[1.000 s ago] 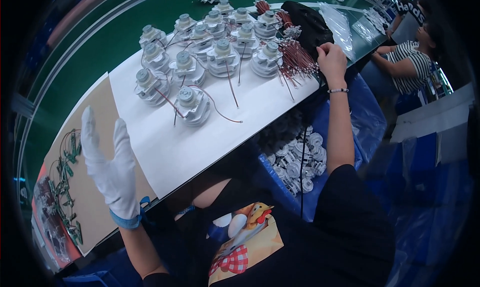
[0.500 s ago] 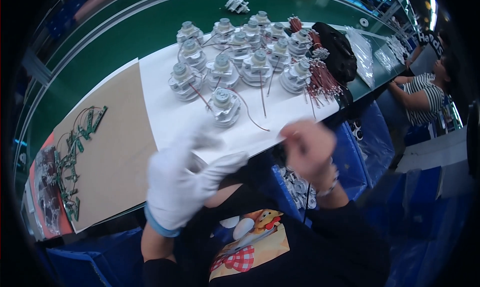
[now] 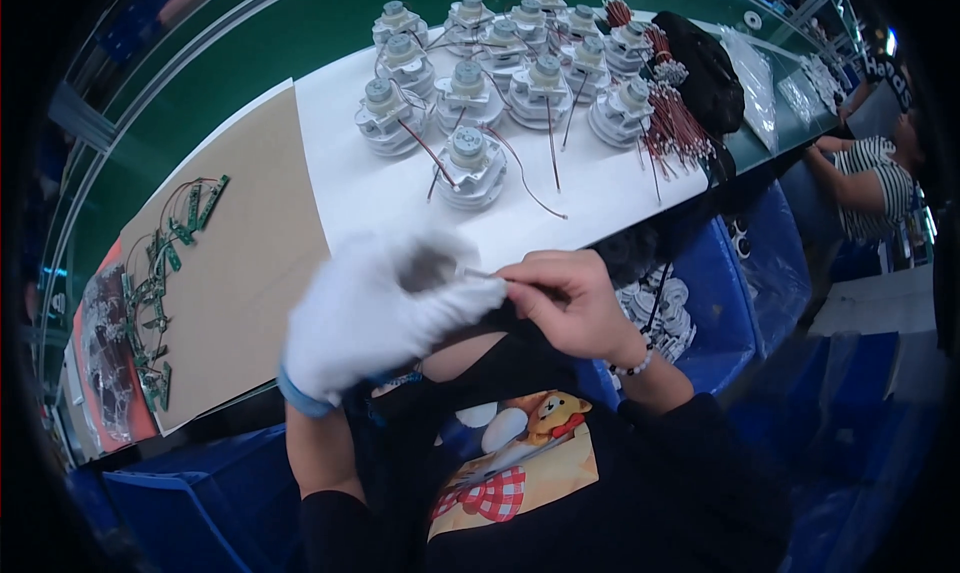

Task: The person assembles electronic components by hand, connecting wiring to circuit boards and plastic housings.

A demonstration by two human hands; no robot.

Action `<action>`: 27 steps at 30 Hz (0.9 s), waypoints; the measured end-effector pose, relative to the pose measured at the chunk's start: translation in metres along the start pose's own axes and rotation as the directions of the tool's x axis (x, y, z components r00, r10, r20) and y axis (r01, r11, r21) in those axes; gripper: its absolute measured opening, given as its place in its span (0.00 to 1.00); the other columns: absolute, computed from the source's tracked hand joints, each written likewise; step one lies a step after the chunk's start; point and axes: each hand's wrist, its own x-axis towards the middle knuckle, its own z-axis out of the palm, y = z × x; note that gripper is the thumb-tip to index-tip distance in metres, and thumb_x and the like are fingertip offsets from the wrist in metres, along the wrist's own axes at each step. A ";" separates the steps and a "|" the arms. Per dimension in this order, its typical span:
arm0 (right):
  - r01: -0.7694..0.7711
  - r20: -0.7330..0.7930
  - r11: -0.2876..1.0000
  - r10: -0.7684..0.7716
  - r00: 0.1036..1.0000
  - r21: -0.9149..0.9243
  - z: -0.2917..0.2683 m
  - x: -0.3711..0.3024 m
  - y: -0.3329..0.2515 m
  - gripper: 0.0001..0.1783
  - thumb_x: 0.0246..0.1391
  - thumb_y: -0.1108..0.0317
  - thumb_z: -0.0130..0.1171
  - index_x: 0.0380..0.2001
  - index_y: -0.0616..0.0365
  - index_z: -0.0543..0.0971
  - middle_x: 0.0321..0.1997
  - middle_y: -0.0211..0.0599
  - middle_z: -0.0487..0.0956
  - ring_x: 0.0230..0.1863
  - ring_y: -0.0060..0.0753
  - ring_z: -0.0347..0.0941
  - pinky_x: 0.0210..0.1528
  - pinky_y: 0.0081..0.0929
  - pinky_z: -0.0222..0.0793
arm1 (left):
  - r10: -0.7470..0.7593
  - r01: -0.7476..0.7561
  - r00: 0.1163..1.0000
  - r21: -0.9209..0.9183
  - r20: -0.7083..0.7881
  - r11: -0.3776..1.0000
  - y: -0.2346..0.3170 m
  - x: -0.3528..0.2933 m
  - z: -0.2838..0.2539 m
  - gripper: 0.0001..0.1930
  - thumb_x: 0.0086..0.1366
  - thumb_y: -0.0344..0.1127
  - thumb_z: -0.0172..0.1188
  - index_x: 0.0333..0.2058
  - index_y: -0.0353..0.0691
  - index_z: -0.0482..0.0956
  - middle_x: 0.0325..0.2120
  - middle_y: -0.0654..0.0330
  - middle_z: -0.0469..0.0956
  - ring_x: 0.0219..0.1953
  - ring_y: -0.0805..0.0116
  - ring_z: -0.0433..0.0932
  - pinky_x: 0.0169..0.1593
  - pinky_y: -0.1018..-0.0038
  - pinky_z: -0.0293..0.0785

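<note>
My left hand [image 3: 375, 308] wears a white glove with a blue cuff; motion blurs it. Its fingers curl round to meet the thumb. My right hand [image 3: 570, 303] is bare and pinches at the tips of the gloved fingers. Something thin shows where the fingertips meet, too small to name. Just beyond the hands, a white motor-like assembly [image 3: 470, 173] with a grey round top stands on the white sheet [image 3: 340, 193], a thin reddish-brown wire trailing from it. Several similar assemblies [image 3: 545, 88] are grouped behind it.
Bundles of reddish-brown wires [image 3: 680, 133] lie beside a black bag [image 3: 705, 73]. Small green circuit boards [image 3: 160, 293] rest on brown cardboard [image 3: 245, 243] at left. A blue bin [image 3: 715, 343] holds white parts [image 3: 660, 313]. A person in a striped top [image 3: 875, 183] sits at right.
My right hand has moved left, from apart to meeting the gloved left hand, and its fingers have closed into a pinch. The table appears shifted upward and rightward in view.
</note>
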 end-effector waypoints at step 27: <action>-0.213 -0.400 0.946 0.298 0.867 0.243 0.005 0.037 0.066 0.06 0.45 0.73 0.58 0.25 0.67 0.78 0.19 0.30 0.77 0.16 0.10 0.65 0.18 0.10 0.59 | 0.370 -0.325 0.929 0.435 -0.022 0.840 -0.036 0.083 0.004 0.28 0.43 0.28 0.68 0.46 0.39 0.71 0.34 0.60 0.76 0.36 0.71 0.74 0.42 0.77 0.69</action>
